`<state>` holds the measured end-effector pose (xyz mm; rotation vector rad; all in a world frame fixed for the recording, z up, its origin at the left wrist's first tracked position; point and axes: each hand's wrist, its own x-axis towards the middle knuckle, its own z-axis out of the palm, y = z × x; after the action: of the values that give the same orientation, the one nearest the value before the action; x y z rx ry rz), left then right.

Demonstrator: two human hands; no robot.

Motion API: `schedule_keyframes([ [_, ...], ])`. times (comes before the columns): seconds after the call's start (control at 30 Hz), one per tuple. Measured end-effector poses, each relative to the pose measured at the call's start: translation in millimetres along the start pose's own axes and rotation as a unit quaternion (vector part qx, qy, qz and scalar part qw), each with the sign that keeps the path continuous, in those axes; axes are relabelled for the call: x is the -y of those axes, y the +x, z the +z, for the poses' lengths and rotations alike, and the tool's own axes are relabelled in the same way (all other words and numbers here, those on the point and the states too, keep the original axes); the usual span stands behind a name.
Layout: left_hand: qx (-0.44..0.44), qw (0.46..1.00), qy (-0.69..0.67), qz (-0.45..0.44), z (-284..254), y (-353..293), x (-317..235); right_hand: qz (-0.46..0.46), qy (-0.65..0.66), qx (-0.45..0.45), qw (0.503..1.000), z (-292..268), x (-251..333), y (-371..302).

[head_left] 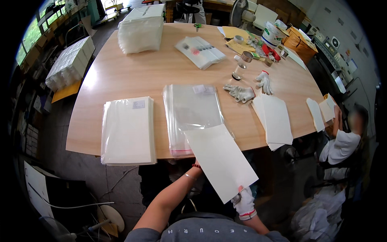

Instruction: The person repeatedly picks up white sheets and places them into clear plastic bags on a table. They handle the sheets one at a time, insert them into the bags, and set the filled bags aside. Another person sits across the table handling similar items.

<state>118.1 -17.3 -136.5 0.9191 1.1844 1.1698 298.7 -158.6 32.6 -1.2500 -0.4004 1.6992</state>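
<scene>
A white card sheet (221,163) tilts over the table's near edge. My right hand (244,200), in a white work glove with a bare thumb tip showing, grips its lower corner. Under the sheet's left side is my left hand (196,163), its fingers hidden. The sheet's far end overlaps a stack of clear plastic bags (191,109) with a pink strip along the near edge; whether it lies inside a bag I cannot tell. Left of that rests a pile of white sheets in clear bags (128,129), labelled on top. Loose white sheets (276,121) are stacked to the right.
Work gloves (242,93) and a glass jar (239,71) stand beyond the bags. Farther back are printed plastic bags (200,52), a tall bag stack (141,32), green scissors (197,26) and tape rolls (238,39). Another person (342,141) sits at the table's right side, handling white card.
</scene>
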Motion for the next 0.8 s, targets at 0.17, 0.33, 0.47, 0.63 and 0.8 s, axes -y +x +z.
schedule_keyframes([
  [0.17,-0.009,0.988,-0.082,-0.134,6.8,-65.8,19.6,0.059,0.046,0.016,0.997,15.8,-24.8,34.6],
  [0.33,0.031,0.970,-0.169,-0.170,-2.9,-84.1,3.2,0.034,0.104,0.057,0.992,49.6,-45.1,123.1],
  [0.47,-0.009,0.976,-0.141,-0.164,-15.6,-88.6,-17.3,0.060,0.091,0.097,0.989,47.7,-38.5,141.6],
  [0.63,-0.115,0.962,-0.191,-0.158,-60.3,-113.3,-28.2,0.152,-0.095,0.130,0.975,39.6,-20.0,109.2],
  [0.8,-0.031,0.984,-0.109,-0.140,-86.5,-119.4,-30.2,-0.379,-0.528,0.213,0.730,86.1,-37.0,101.9],
])
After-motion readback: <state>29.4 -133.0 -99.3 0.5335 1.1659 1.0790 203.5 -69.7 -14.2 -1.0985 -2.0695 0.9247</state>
